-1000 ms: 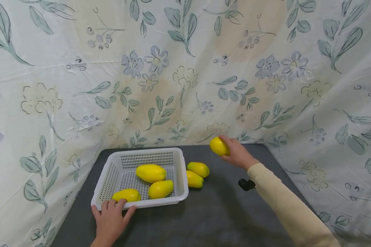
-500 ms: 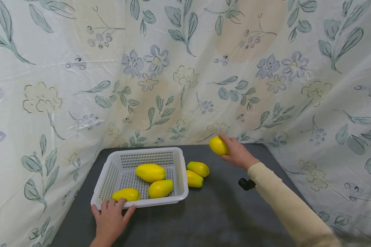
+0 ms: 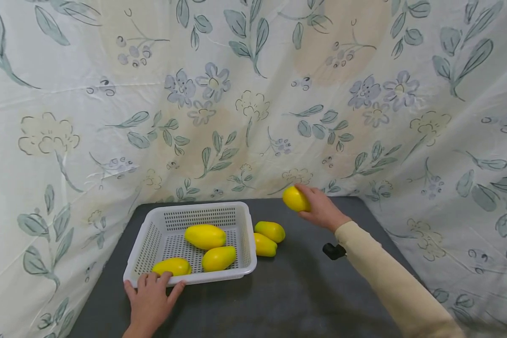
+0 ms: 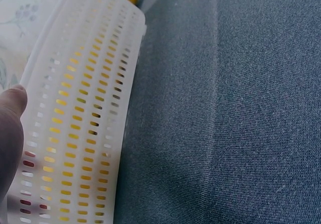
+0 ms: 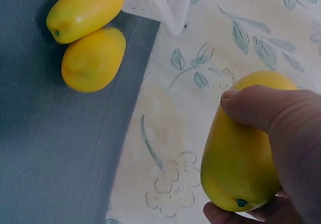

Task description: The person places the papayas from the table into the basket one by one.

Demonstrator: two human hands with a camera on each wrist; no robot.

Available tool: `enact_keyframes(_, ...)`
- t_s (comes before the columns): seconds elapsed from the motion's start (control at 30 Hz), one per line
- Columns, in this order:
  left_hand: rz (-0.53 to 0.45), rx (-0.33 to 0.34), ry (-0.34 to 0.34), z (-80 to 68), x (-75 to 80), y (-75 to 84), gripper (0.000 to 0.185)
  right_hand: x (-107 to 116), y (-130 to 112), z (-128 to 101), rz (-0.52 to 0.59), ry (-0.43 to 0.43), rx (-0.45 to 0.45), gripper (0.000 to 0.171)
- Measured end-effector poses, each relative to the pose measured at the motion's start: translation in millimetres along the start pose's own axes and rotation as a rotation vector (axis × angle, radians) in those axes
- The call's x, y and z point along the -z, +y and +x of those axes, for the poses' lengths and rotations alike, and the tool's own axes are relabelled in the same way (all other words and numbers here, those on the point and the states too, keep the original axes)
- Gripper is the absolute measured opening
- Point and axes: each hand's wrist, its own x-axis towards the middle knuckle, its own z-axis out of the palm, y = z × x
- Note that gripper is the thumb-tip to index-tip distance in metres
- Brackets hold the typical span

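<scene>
My left hand (image 3: pixel 152 298) grips the near left rim of a white perforated plastic basket (image 3: pixel 253 253), fingers hooked over the edge. Inside it lie a large yellow papaya (image 3: pixel 205 236), a second papaya (image 3: pixel 219 258) to its right, and a third papaya (image 3: pixel 172 266) beside my fingers. My right hand (image 3: pixel 323 210) holds another yellow papaya (image 5: pixel 241 158) up over the back of the table, thumb across its side and fingers underneath. Two more papayas, one farther back (image 3: pixel 270 231) and one nearer (image 3: pixel 265 245), lie side by side just right of the basket.
The dark cloth-covered table (image 3: pixel 287 300) extends in front of the basket and to the right. A floral curtain (image 3: pixel 253 117) hangs behind and along both sides. A small black object (image 3: pixel 334 251) shows beside my right sleeve.
My right hand has drifted slightly left with the papaya in it. The left hand, the basket and the other papayas stay put.
</scene>
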Motion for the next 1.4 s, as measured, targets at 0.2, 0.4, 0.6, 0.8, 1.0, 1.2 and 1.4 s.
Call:
enact_keyframes(0.2, -0.001, -0.001, -0.003, 0.1, -0.7, -1.3, 0.057, -6, -18, 4, 0.025, -0.014, 0.051, 0.082)
enact_keyframes(0.4, -0.003, -0.003, 0.000, 0.2, -1.6, -3.3, 0.057, -20, -55, 7, 0.021, -0.065, 0.092, 0.084)
enact_keyframes(0.6, -0.002, -0.006, 0.012, 1.5, -2.4, -2.9, 0.058, -37, -94, 8, 0.022, -0.128, 0.168, 0.084)
enact_keyframes(0.8, -0.006, -0.008, 0.003, 2.0, -4.6, -3.4, 0.060, -54, -122, 7, 0.018, -0.166, 0.271, 0.085)
enact_keyframes(1.0, -0.012, -0.004, 0.007, 2.1, -4.8, -2.7, 0.060, -65, -138, 7, 0.029, -0.190, 0.314, 0.082)
enact_keyframes(1.2, -0.015, -0.012, 0.030, 0.9, -3.3, -3.1, 0.058, -70, -143, 7, 0.031, -0.207, 0.295, 0.082)
enact_keyframes(1.4, -0.021, -0.013, 0.032, -0.3, -3.2, -4.6, 0.060, -76, -144, 8, -0.003, -0.217, 0.284, 0.082)
